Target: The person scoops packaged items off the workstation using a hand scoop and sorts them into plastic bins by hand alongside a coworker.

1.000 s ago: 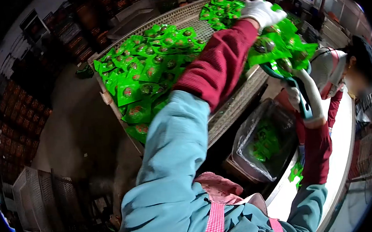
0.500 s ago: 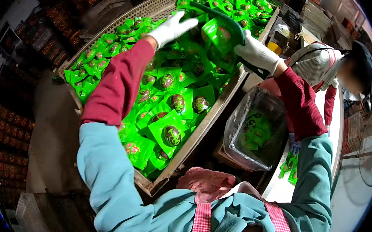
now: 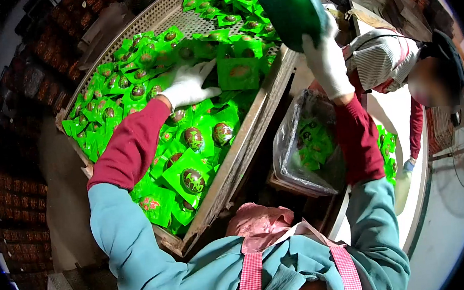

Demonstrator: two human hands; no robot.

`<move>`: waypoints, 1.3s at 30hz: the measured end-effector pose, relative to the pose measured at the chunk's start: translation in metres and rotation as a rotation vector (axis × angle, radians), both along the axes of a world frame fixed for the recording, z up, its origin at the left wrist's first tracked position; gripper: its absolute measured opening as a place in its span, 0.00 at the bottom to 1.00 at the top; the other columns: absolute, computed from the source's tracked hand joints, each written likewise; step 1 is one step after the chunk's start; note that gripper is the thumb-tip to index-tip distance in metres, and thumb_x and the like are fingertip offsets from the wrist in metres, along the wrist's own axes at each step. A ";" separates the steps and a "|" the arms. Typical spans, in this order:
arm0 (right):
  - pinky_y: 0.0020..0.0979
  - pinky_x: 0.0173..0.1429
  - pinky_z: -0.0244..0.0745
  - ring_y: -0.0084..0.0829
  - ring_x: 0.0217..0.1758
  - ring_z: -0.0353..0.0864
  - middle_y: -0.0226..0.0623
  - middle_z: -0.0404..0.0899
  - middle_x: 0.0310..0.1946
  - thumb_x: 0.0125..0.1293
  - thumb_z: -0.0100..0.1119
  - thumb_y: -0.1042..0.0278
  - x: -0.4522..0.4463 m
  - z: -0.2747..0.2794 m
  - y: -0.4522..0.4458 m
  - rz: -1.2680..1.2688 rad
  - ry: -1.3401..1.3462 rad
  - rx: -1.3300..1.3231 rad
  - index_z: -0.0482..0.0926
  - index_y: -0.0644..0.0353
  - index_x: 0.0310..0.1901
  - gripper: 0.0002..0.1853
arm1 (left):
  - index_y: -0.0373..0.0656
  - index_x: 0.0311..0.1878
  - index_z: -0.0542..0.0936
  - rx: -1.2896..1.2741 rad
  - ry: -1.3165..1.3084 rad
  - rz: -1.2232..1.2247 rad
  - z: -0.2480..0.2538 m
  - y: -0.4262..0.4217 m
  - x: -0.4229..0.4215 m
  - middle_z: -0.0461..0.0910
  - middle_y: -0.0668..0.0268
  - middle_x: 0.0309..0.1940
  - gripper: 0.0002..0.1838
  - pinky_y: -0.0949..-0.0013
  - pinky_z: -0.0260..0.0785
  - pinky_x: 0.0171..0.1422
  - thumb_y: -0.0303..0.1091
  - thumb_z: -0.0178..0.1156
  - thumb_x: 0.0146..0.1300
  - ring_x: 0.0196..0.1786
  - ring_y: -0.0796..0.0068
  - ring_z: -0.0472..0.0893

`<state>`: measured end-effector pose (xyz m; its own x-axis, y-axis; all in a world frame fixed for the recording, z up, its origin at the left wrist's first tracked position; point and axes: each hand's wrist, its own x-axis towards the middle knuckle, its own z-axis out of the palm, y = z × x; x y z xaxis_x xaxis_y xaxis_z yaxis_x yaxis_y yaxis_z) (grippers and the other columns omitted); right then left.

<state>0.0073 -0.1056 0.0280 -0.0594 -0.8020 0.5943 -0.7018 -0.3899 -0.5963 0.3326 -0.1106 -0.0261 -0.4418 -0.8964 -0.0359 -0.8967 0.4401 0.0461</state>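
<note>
Many green packets [image 3: 192, 180], each with a brown egg-like round thing inside, lie heaped in a large perforated tray [image 3: 230, 184]. My left hand [image 3: 189, 86], in a white glove, is over the heap with thumb and fingers spread and nothing held. Whether it presses on the packets I cannot tell. In its white glove, my right hand [image 3: 328, 63] grips the edge of a dark green plastic scoop [image 3: 289, 10]. The scoop is raised and tilted above the tray's right rim. No packets show on its visible side.
Right of the tray stands a bin lined with clear plastic [image 3: 288, 159], with green packets inside. Beyond it a co-worker [image 3: 381, 57] bends over a white table [image 3: 412, 212] holding more packets. Stacked racks [image 3: 17, 213] line the left side.
The scoop, which had packets at it before, has swung up and tilted with my right hand. My left hand has drawn back from near the scoop, lower over the heap. The view has shifted slightly.
</note>
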 end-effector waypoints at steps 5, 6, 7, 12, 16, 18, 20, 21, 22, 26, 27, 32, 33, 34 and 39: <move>0.33 0.68 0.60 0.37 0.61 0.68 0.49 0.67 0.60 0.61 0.55 0.76 -0.060 -0.076 0.053 0.135 -0.581 -0.002 0.54 0.67 0.68 0.33 | 0.43 0.72 0.55 -0.054 0.167 0.060 0.018 0.005 -0.012 0.52 0.51 0.73 0.43 0.52 0.47 0.76 0.54 0.58 0.60 0.74 0.50 0.54; 0.33 0.67 0.60 0.36 0.61 0.68 0.47 0.68 0.61 0.61 0.55 0.75 -0.065 -0.090 0.069 0.116 -0.611 0.023 0.55 0.67 0.68 0.33 | 0.43 0.72 0.55 -0.054 0.161 0.055 0.015 0.000 -0.021 0.52 0.51 0.73 0.43 0.52 0.47 0.76 0.54 0.58 0.60 0.74 0.50 0.54; 0.32 0.67 0.60 0.36 0.60 0.68 0.46 0.68 0.61 0.61 0.55 0.75 -0.069 -0.105 0.084 0.096 -0.641 0.049 0.55 0.68 0.68 0.33 | 0.44 0.72 0.56 -0.042 0.141 -0.072 0.006 -0.004 -0.031 0.52 0.52 0.73 0.41 0.52 0.46 0.76 0.53 0.57 0.61 0.74 0.49 0.52; 0.32 0.67 0.60 0.34 0.61 0.68 0.44 0.68 0.61 0.62 0.55 0.74 -0.062 -0.148 0.144 0.084 -0.734 0.123 0.54 0.65 0.69 0.34 | 0.47 0.72 0.59 0.146 0.064 -0.351 -0.002 -0.018 -0.092 0.55 0.54 0.73 0.33 0.49 0.42 0.77 0.46 0.50 0.66 0.75 0.41 0.48; 0.31 0.70 0.56 0.34 0.64 0.65 0.44 0.67 0.61 0.61 0.54 0.73 -0.074 -0.184 0.186 0.082 -0.746 0.306 0.55 0.65 0.67 0.33 | 0.41 0.67 0.66 0.301 0.259 -0.477 -0.012 -0.038 -0.096 0.68 0.53 0.65 0.26 0.62 0.52 0.74 0.37 0.51 0.66 0.70 0.59 0.63; 0.33 0.57 0.73 0.33 0.50 0.77 0.44 0.74 0.51 0.61 0.54 0.72 -0.092 -0.228 0.202 0.058 -0.706 0.211 0.58 0.65 0.65 0.30 | 0.40 0.64 0.69 0.468 0.428 -0.445 0.022 -0.019 -0.103 0.71 0.54 0.62 0.24 0.65 0.54 0.73 0.33 0.52 0.65 0.67 0.63 0.67; 0.29 0.28 0.72 0.28 0.25 0.74 0.38 0.74 0.34 0.62 0.53 0.70 -0.106 -0.216 0.237 0.078 -1.020 0.559 0.62 0.64 0.57 0.22 | 0.40 0.61 0.72 0.137 0.327 -0.483 0.016 -0.032 -0.095 0.71 0.55 0.61 0.23 0.63 0.56 0.73 0.29 0.53 0.60 0.67 0.59 0.67; 0.27 0.12 0.68 0.24 0.12 0.71 0.34 0.72 0.25 0.63 0.52 0.69 -0.111 -0.209 0.256 0.049 -1.206 0.709 0.64 0.63 0.52 0.17 | 0.41 0.59 0.72 -0.015 0.312 -0.507 0.026 -0.033 -0.100 0.71 0.54 0.60 0.23 0.62 0.57 0.73 0.29 0.54 0.59 0.66 0.58 0.68; 0.28 0.16 0.72 0.26 0.16 0.74 0.36 0.73 0.27 0.63 0.51 0.69 -0.122 -0.219 0.271 0.070 -1.288 0.768 0.65 0.63 0.50 0.15 | 0.41 0.58 0.73 -0.165 0.298 -0.523 0.039 -0.029 -0.108 0.71 0.54 0.60 0.22 0.62 0.58 0.72 0.28 0.54 0.58 0.66 0.57 0.68; 0.27 0.18 0.73 0.28 0.17 0.74 0.37 0.74 0.28 0.63 0.50 0.69 -0.145 -0.224 0.327 0.081 -1.460 0.799 0.67 0.63 0.49 0.14 | 0.40 0.55 0.75 -0.026 0.407 -0.551 0.071 -0.002 -0.172 0.75 0.56 0.53 0.19 0.62 0.63 0.67 0.31 0.56 0.60 0.60 0.58 0.73; 0.28 0.18 0.72 0.28 0.17 0.74 0.36 0.74 0.28 0.63 0.50 0.68 -0.152 -0.233 0.338 0.063 -1.474 0.884 0.68 0.62 0.49 0.14 | 0.40 0.55 0.75 -0.040 0.331 -0.682 0.057 -0.007 -0.185 0.76 0.56 0.51 0.18 0.62 0.65 0.64 0.33 0.56 0.62 0.57 0.59 0.74; 0.27 0.14 0.72 0.29 0.13 0.73 0.38 0.75 0.25 0.61 0.50 0.70 -0.162 -0.281 0.374 -0.094 -1.330 0.891 0.65 0.64 0.53 0.18 | 0.43 0.55 0.76 0.284 -0.167 -0.867 0.018 0.052 -0.269 0.78 0.55 0.48 0.21 0.56 0.71 0.56 0.43 0.57 0.63 0.51 0.52 0.78; 0.27 0.13 0.71 0.29 0.12 0.73 0.38 0.75 0.24 0.61 0.50 0.71 -0.161 -0.279 0.380 -0.128 -1.321 0.874 0.64 0.64 0.53 0.19 | 0.43 0.52 0.77 0.244 -0.199 -0.943 0.010 0.063 -0.282 0.78 0.56 0.47 0.19 0.55 0.73 0.53 0.44 0.58 0.62 0.49 0.53 0.79; 0.26 0.13 0.72 0.29 0.12 0.73 0.38 0.75 0.24 0.61 0.49 0.71 -0.162 -0.274 0.385 -0.154 -1.326 0.856 0.64 0.64 0.54 0.19 | 0.44 0.51 0.77 0.225 -0.212 -0.989 -0.007 0.070 -0.292 0.79 0.57 0.47 0.18 0.55 0.73 0.51 0.43 0.58 0.62 0.48 0.54 0.79; 0.25 0.13 0.71 0.25 0.13 0.73 0.35 0.75 0.23 0.62 0.50 0.70 -0.179 -0.283 0.426 -0.289 -1.407 0.776 0.67 0.62 0.51 0.15 | 0.45 0.53 0.77 0.313 -0.247 -1.043 -0.061 0.072 -0.309 0.78 0.59 0.47 0.19 0.54 0.74 0.51 0.43 0.58 0.63 0.47 0.53 0.80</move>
<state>-0.1713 0.3200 -0.2551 -0.3679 -0.7325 -0.5728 0.5416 0.3319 -0.7724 0.0238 -0.0383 -0.0871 -0.9219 -0.0270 -0.3865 -0.0951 0.9828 0.1582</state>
